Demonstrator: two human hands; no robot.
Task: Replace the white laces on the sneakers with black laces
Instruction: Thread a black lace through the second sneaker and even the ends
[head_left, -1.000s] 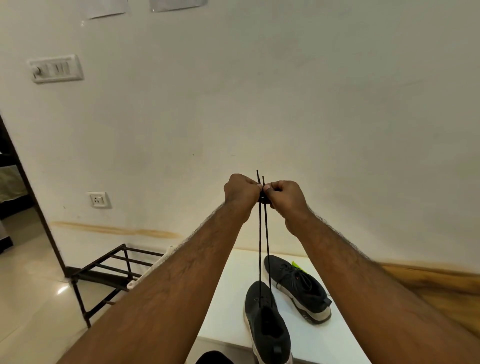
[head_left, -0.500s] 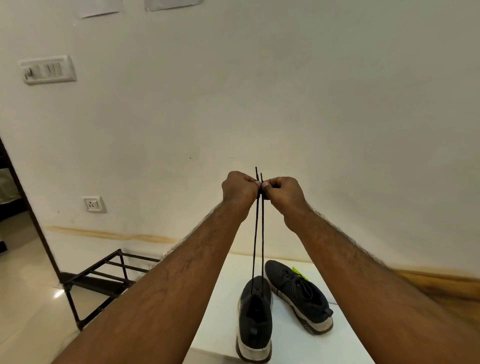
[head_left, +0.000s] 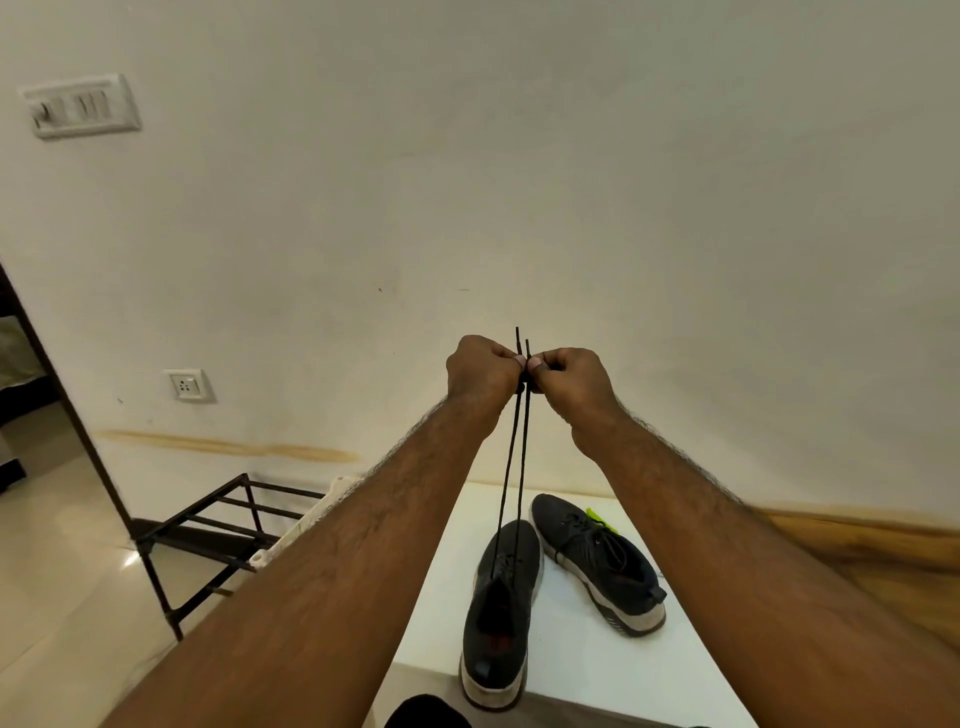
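A person's left hand (head_left: 480, 371) and right hand (head_left: 569, 376) meet knuckle to knuckle at arm's length before a cream wall, each pinched shut on one end of a thin black shoelace (head_left: 517, 467), whose stiff tips stand up just above the fingers. The two strands run straight and nearly parallel, taut, from the hands down and toward the person to the eyelets of a dark knit sneaker with a pale worn sole (head_left: 498, 608). That shoe sits toe toward the wall at the near edge of a white desk (head_left: 566, 670), its long axis in line with the lace, directly below and between both hands; neither hand is clearly nearer.

A second dark sneaker (head_left: 597, 561), already carrying black laces, rests just beside it to the right, angled away, with a scrap of lime green (head_left: 600, 519) showing behind it. No white laces are visible. The openings of both shoes appear empty.

The ends look evened out, so tightening and tying probably come next.

A black metal rack (head_left: 218, 535) stands on the floor to the left.
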